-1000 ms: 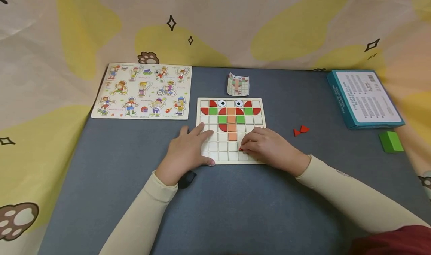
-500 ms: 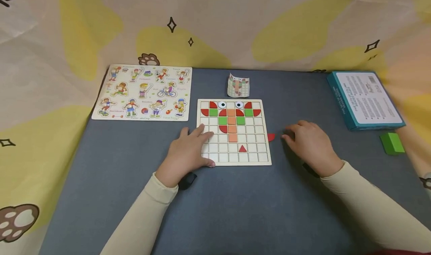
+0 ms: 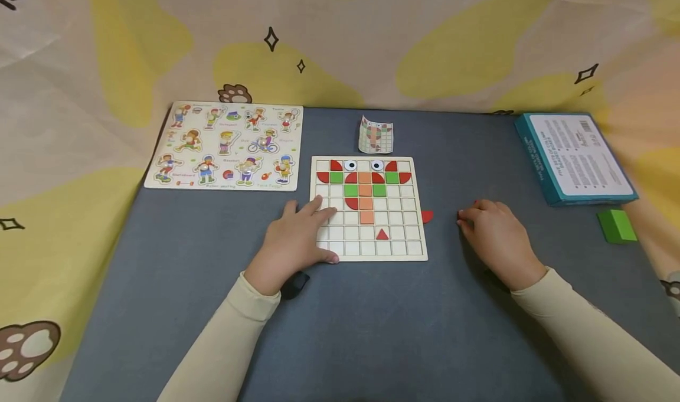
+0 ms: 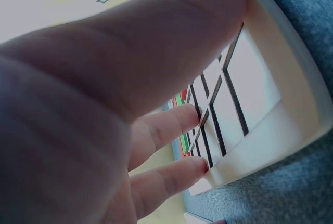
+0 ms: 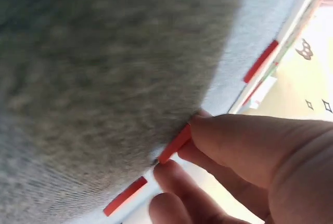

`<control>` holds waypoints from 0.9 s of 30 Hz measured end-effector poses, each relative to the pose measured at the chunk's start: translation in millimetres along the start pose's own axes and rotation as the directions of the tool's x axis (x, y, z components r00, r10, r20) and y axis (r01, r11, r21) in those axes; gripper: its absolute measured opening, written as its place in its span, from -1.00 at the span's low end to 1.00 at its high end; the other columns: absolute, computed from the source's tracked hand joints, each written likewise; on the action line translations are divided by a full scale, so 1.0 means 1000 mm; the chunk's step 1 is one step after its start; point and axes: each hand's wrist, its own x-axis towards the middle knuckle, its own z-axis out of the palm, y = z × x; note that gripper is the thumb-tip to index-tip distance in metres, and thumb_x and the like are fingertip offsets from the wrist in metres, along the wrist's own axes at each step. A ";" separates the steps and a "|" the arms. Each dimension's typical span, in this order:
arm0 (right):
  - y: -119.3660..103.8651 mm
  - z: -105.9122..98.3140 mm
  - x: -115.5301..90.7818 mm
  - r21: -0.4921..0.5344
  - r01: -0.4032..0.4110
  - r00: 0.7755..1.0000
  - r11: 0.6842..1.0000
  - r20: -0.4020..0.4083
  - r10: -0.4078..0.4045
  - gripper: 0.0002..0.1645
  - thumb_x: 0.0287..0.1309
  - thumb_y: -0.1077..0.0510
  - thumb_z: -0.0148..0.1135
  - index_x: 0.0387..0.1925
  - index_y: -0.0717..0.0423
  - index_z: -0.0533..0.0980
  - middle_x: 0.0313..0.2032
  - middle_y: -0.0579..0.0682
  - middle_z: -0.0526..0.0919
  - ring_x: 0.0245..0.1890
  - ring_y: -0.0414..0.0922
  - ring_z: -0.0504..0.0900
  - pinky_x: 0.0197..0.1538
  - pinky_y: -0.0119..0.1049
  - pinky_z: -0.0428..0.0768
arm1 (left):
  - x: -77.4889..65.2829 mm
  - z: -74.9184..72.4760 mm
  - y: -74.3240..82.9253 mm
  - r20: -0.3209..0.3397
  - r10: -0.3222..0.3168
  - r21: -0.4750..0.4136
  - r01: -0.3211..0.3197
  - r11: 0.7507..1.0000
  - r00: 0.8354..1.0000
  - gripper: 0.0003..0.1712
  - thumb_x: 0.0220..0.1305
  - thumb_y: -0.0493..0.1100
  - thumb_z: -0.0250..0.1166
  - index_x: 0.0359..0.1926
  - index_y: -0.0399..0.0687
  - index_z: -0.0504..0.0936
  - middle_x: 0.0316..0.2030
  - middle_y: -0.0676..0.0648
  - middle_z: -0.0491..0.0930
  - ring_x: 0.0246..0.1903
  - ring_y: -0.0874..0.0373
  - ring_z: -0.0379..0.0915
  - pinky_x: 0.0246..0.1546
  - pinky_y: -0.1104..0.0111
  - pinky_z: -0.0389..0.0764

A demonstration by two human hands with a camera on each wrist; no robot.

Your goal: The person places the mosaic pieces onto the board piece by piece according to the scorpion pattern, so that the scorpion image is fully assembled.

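A white grid board (image 3: 417, 254) lies mid-table, bearing red, green, orange and eye-printed pieces in its upper rows. My left hand (image 3: 292, 237) rests on its left side, fingers spread over the squares and thumb at the front edge. A red triangle (image 3: 382, 234) lies low on the grid. To the right of the board, my right hand (image 3: 496, 239) pinches a small red piece (image 5: 175, 143) between thumb and fingers, close to the tabletop; its full shape is hidden. Another red piece (image 5: 125, 196) lies near those fingers. A red rounded piece (image 3: 427, 216) sits against the board's right edge.
Behind the board stands a small curled pattern card (image 3: 376, 135). A sports picture puzzle (image 3: 223, 145) lies at back left. At the right are a teal box (image 3: 579, 157) and a green block (image 3: 617, 226). A patterned cloth (image 3: 340, 48) hangs along the back.
My right hand has let go of the red triangle on the board and moved right to the loose red pieces, where it now pinches one. The left hand has stayed in place.
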 end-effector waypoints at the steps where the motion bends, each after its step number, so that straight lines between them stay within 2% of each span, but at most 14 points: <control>1: 0.000 0.000 0.001 -0.001 0.006 1.000 1.000 0.006 -0.006 -0.80 0.26 0.30 0.46 -0.12 0.34 0.76 -0.26 0.24 0.69 -0.31 0.20 0.55 -0.12 0.18 0.58 | 0.000 0.000 0.000 0.001 0.000 0.000 0.000 1.000 1.000 0.13 -0.06 0.23 0.72 0.54 0.12 0.48 0.61 -0.16 0.19 0.30 -0.26 0.21 -0.27 -0.02 0.65; 6: -0.003 -0.004 0.010 0.015 0.057 0.998 0.998 0.034 -0.057 -0.83 0.22 0.31 0.50 -0.17 0.34 0.77 -0.33 0.20 0.75 -0.36 0.16 0.61 -0.13 0.16 0.56 | -0.001 -0.001 0.000 -0.004 -0.002 -0.002 0.002 1.000 1.000 0.12 -0.06 0.22 0.73 0.53 0.11 0.49 0.61 -0.17 0.20 0.29 -0.26 0.22 -0.28 -0.03 0.65; 10: -0.023 -0.002 0.014 0.096 0.136 0.989 0.986 0.048 -0.142 -0.82 0.19 0.25 0.56 -0.17 0.24 0.80 -0.30 0.08 0.79 -0.27 0.07 0.67 -0.08 0.10 0.63 | -0.002 -0.002 0.000 -0.002 -0.005 -0.002 0.005 1.000 1.000 0.12 -0.06 0.21 0.73 0.53 0.10 0.49 0.60 -0.18 0.21 0.29 -0.27 0.22 -0.29 -0.02 0.65; 12: -0.040 0.003 0.013 0.153 0.227 0.970 0.962 0.049 -0.237 -0.78 0.15 0.21 0.61 -0.16 0.17 0.81 -0.26 0.01 0.80 -0.23 0.01 0.67 -0.05 0.03 0.65 | -0.002 -0.002 -0.001 0.002 -0.008 -0.002 0.008 1.000 1.000 0.12 -0.06 0.21 0.73 0.53 0.11 0.49 0.61 -0.18 0.20 0.29 -0.26 0.22 -0.28 -0.02 0.65; 15: -0.065 0.010 0.012 0.207 0.378 0.919 0.902 0.037 -0.393 -0.74 0.09 0.19 0.66 -0.16 0.11 0.81 -0.24 -0.07 0.79 -0.21 -0.08 0.66 -0.04 -0.07 0.66 | -0.002 -0.002 -0.001 0.002 -0.010 -0.003 0.010 1.000 1.000 0.12 -0.06 0.22 0.73 0.53 0.11 0.49 0.61 -0.17 0.20 0.30 -0.26 0.22 -0.27 -0.03 0.65; 17: -0.078 0.015 0.012 0.207 0.447 0.887 0.870 0.027 -0.462 -0.75 0.09 0.19 0.67 -0.16 0.09 0.81 -0.23 -0.09 0.77 -0.20 -0.11 0.65 -0.04 -0.12 0.65 | -0.002 -0.002 -0.002 0.000 -0.010 -0.003 0.010 1.000 1.000 0.13 -0.06 0.22 0.73 0.53 0.12 0.48 0.61 -0.17 0.19 0.30 -0.26 0.21 -0.27 -0.03 0.65; 21: -0.090 0.022 0.016 0.165 0.512 0.852 0.843 0.025 -0.522 -0.74 0.11 0.16 0.66 -0.14 0.07 0.81 -0.22 -0.09 0.75 -0.16 -0.10 0.63 -0.02 -0.20 0.66 | -0.001 -0.001 -0.002 -0.008 -0.002 0.000 0.002 1.000 1.000 0.12 -0.06 0.23 0.73 0.53 0.11 0.49 0.60 -0.17 0.21 0.28 -0.26 0.23 -0.30 -0.01 0.65; 25: -0.093 0.027 0.017 0.112 0.549 0.832 0.828 0.025 -0.555 -0.72 0.11 0.12 0.67 -0.13 0.05 0.82 -0.21 -0.08 0.75 -0.15 -0.08 0.64 -0.03 -0.22 0.66 | -0.001 0.000 -0.001 -0.012 0.007 0.008 -0.007 1.000 1.000 0.12 -0.06 0.25 0.72 0.52 0.12 0.50 0.60 -0.17 0.21 0.28 -0.26 0.24 -0.32 0.00 0.65; 27: -0.094 0.027 0.017 0.090 0.556 0.829 0.826 0.021 -0.560 -0.72 0.09 0.13 0.68 -0.13 0.04 0.83 -0.20 -0.08 0.75 -0.15 -0.08 0.64 -0.04 -0.22 0.67 | -0.001 0.000 -0.001 -0.016 0.012 0.009 -0.012 1.000 1.000 0.12 -0.07 0.25 0.72 0.52 0.12 0.50 0.60 -0.17 0.21 0.28 -0.27 0.25 -0.32 0.00 0.65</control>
